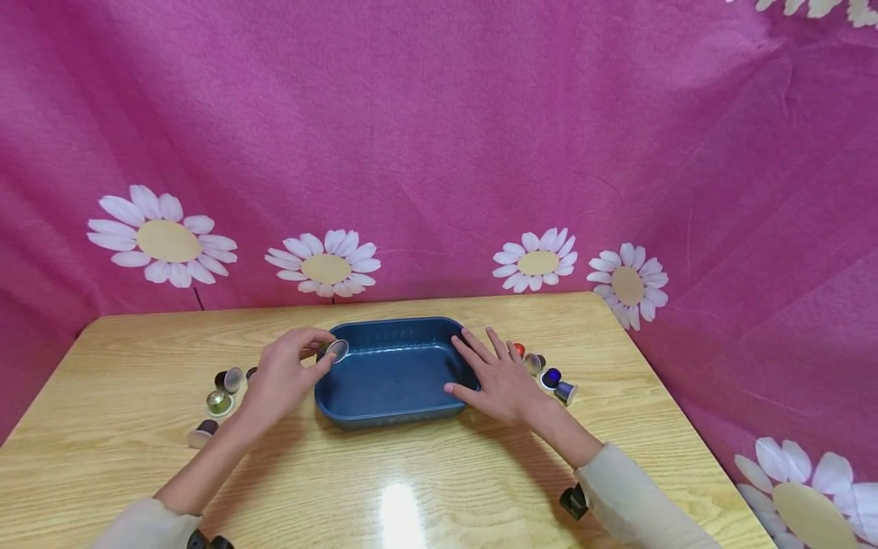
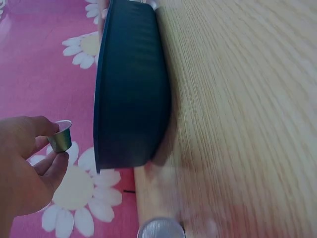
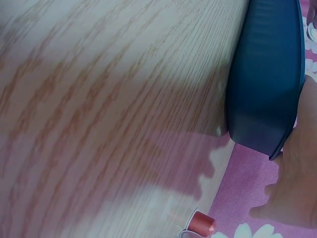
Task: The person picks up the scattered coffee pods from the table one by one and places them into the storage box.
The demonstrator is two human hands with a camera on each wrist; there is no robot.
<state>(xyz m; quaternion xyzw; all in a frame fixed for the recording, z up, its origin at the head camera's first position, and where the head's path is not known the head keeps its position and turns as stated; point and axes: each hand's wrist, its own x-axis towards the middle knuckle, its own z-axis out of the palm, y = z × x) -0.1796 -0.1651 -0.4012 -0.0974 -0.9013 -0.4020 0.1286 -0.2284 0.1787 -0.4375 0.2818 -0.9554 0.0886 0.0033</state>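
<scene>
My left hand (image 1: 284, 375) pinches a green coffee capsule (image 2: 61, 140) between thumb and fingers, with its pale lid (image 1: 338, 351) facing up at an angle. It holds the capsule just over the left end of a dark blue plastic tub (image 1: 398, 381). Across the tub, my right hand (image 1: 504, 383) lies spread over the right rim, its fingers straight and reaching over the inside. Nothing shows in the right hand's grasp. The tub's floor looks bare.
Left of the tub lie several capsules, including a gold-green one (image 1: 220, 402) and a dark one (image 1: 206, 431). Right of it are a red capsule (image 3: 202, 223), a blue one (image 1: 552, 377) and a purple one (image 1: 565, 393). A pink flowered cloth (image 1: 425, 152) hangs behind the wooden table (image 1: 343, 488).
</scene>
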